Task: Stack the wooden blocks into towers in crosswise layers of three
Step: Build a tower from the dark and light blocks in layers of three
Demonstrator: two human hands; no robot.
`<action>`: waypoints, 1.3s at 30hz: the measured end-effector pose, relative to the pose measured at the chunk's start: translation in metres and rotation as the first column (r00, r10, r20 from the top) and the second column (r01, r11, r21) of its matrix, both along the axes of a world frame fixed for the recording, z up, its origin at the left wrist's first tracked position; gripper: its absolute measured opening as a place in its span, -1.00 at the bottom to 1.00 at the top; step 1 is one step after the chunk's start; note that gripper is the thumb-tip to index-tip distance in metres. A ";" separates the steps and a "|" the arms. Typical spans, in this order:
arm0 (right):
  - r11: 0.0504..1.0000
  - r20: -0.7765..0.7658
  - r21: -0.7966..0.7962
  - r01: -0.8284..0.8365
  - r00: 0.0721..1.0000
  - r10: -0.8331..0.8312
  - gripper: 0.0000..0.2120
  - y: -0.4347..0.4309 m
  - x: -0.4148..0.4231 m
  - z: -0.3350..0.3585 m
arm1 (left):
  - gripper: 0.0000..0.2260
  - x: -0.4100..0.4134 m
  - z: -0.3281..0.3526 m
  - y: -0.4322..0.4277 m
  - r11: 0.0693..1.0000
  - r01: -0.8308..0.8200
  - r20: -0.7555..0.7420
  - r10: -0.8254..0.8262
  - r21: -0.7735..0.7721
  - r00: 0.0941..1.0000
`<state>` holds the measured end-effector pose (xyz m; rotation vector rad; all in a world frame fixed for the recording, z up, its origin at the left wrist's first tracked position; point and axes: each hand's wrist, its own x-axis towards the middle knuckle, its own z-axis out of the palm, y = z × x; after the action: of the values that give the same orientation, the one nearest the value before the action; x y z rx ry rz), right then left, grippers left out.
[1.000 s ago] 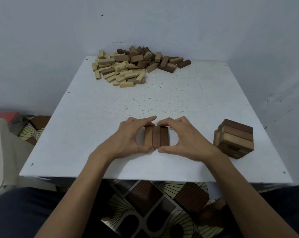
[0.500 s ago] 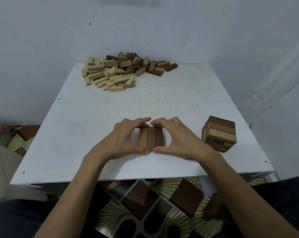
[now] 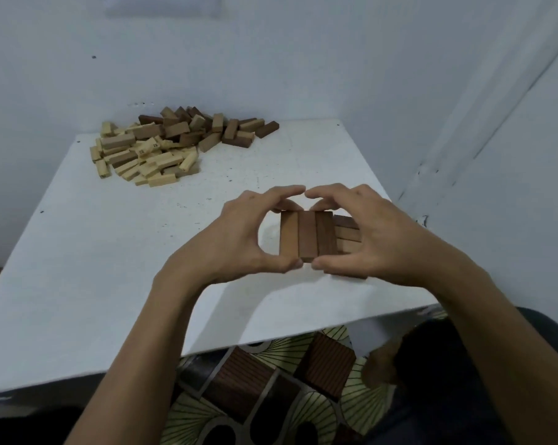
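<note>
A row of three brown wooden blocks lies side by side, gripped between my left hand and my right hand. Both hands pinch the row at its near and far ends, thumbs near me and fingertips at the back. The row is lifted off the table and hangs just left of and partly over the short block tower, whose top layer runs crosswise. My right hand covers most of that tower.
A large pile of loose light and dark blocks lies at the far left of the white table. Walls close in behind and on the right. A patterned floor shows below the table's near edge.
Both hands have lifted the three-block row off the table and carried it right, up to the short tower. The camera has also turned right.
</note>
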<state>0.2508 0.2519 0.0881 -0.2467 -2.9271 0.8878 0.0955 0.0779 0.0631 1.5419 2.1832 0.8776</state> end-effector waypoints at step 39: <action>0.670 -0.121 -0.630 0.392 0.803 -0.583 -0.40 0.020 0.041 -0.086 | -0.50 0.058 -0.060 0.077 0.945 -0.287 0.555 0.156 0.156 0.817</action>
<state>0.2918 0.2716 0.0018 -0.8105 -2.0361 1.5112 0.1537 0.1551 0.0032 0.9575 1.9038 1.4842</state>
